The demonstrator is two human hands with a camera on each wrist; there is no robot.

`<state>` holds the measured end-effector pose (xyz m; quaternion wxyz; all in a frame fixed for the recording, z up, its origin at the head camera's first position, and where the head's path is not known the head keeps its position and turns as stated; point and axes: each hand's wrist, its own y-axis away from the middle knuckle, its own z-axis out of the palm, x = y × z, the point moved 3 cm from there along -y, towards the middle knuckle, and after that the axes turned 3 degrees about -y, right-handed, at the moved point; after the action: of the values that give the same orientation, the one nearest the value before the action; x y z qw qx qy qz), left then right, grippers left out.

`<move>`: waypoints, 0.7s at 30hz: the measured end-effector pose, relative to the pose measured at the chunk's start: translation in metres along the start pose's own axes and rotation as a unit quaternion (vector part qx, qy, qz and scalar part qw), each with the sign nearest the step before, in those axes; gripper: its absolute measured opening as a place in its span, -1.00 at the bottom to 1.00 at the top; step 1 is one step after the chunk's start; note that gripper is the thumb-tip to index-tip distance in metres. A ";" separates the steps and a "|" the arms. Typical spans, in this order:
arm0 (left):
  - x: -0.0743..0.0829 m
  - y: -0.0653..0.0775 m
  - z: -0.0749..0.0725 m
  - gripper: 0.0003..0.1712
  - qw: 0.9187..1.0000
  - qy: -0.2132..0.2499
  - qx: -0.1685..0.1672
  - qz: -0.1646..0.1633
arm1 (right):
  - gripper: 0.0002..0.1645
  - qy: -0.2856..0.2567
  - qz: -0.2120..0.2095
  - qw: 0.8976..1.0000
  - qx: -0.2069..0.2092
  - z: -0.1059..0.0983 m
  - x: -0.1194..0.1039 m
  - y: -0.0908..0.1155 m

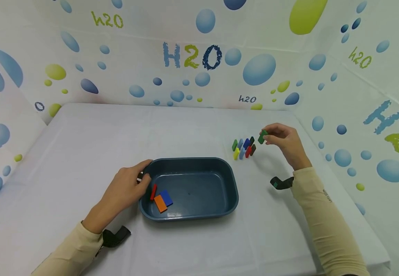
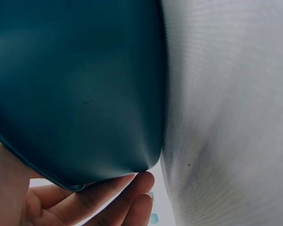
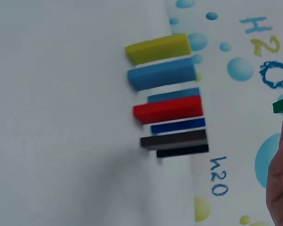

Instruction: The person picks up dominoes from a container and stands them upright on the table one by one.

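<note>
My right hand (image 1: 283, 142) pinches a green domino block (image 1: 262, 137) between thumb and fingertips, held above the table right of two rows of standing blocks. The front row has a yellow block (image 1: 236, 153), a light blue one, a red one (image 3: 167, 110) and a dark brown one (image 3: 174, 140). Behind them stand green (image 1: 234, 145), light blue, dark blue and black blocks. With my left hand (image 1: 125, 186) I grip the left end of a dark blue plastic tub (image 1: 199, 188), thumb at its rim and fingers along the outer wall.
Inside the tub, at its left end, an orange block (image 1: 160, 204) and a blue block (image 1: 166, 197) lie flat beside a narrow red block (image 1: 153, 192). A white cloth (image 1: 99, 130) covers the table. Printed sheets (image 1: 182, 23) hang behind and at the sides.
</note>
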<state>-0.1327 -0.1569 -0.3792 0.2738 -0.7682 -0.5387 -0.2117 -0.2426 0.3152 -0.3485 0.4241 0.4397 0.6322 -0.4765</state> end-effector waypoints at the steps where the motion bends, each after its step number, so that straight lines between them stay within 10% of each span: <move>1: 0.000 0.000 0.000 -0.46 1.000 0.000 -0.001 0.000 | -0.69 0.004 0.006 1.000 0.003 -0.001 0.003 0.001; 21: 0.000 0.000 0.001 -0.47 1.000 0.005 0.000 0.002 | -0.74 0.094 0.058 0.991 -0.078 0.037 0.036 0.036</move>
<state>-0.1331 -0.1562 -0.3795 0.2767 -0.7684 -0.5354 -0.2153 -0.2128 0.2904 -0.3978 0.4224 0.4839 0.6781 -0.3573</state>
